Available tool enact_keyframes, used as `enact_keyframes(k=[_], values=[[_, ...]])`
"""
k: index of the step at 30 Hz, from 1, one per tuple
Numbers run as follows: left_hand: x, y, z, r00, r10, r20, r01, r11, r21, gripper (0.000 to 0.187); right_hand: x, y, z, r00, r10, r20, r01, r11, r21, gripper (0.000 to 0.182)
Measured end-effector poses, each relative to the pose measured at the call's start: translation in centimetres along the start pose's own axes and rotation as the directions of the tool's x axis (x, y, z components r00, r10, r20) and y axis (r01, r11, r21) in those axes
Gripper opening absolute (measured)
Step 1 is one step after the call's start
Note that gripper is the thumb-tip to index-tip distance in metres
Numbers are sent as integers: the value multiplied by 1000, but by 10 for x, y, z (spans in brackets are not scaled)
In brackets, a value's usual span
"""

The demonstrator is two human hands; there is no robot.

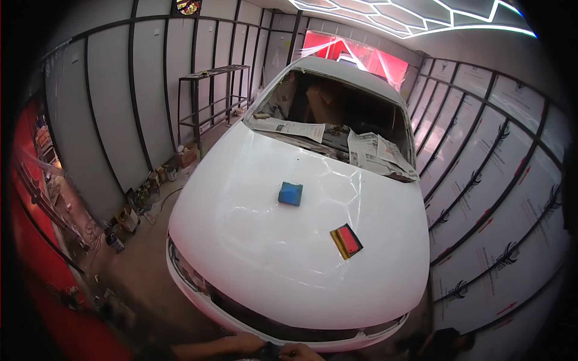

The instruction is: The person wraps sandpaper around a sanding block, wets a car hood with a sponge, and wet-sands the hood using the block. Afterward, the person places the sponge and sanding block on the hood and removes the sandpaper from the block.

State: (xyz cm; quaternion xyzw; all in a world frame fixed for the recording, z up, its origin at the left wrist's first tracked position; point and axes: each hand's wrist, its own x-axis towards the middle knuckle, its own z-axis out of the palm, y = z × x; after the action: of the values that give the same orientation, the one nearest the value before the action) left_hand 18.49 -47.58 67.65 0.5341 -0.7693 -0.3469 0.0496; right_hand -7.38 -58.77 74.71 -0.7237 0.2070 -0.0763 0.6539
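Observation:
At the bottom edge, my left hand [247, 343] is closed in front of the car's bumper. My right hand [299, 352] is close beside it, also with curled fingers and partly cut off by the frame. Between them is a small dark thing [271, 350] that I cannot make out. Beyond the hands stands a white car; its glossy, wet-looking hood [259, 253] fills the middle. A blue block, perhaps a sponge [290, 194], lies on the hood. Nearer and to its right lies a flat red and black piece with a yellow edge [346, 242].
Newspaper sheets [295, 128] lie across the open windshield frame. A metal rack [214, 75] stands by the left wall. Cans and boxes [135, 210] line the floor at left. Panelled walls [487, 198] run close along the right. A dark shape [445, 343] is at the lower right.

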Motion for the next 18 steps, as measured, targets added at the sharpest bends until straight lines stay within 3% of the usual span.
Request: enact_keyframes(k=[3, 4, 7, 10, 13, 14, 17, 18], values=[[10, 8, -6, 968, -156, 197, 138, 985, 107, 32, -4, -37, 5, 989, 128, -70, -136, 984, -116, 14], [10, 9, -14, 976, -85, 203, 73, 995, 65, 31, -4, -48, 6, 978, 181, -106, -197, 965, -170, 15], [7, 35, -58, 964, -71, 255, 82, 996, -30, 28, 0, -16, 19, 973, 193, -128, -160, 960, 231, 17], [14, 26, -31, 984, -30, 175, 30, 1000, 3, 28, 4, 9, 12, 994, 103, -32, -101, 994, 51, 20], [26, 2, 18, 994, -46, 96, 39, 996, 78, 30, 6, 160, 15, 994, -25, 104, 15, 996, 93, 49], [29, -4, 30, 995, -62, 82, 52, 992, 115, 30, 1, 153, 14, 991, -10, 132, 8, 1000, 20, 44], [29, -9, 33, 995, -58, 83, 62, 997, -51, 30, -14, 116, 1, 980, 41, 196, -3, 981, -195, 36], [38, -34, 69, 1000, -25, 0, 25, 995, -92, 32, -14, 96, -7, 977, 60, 205, -4, 964, -265, 37]])
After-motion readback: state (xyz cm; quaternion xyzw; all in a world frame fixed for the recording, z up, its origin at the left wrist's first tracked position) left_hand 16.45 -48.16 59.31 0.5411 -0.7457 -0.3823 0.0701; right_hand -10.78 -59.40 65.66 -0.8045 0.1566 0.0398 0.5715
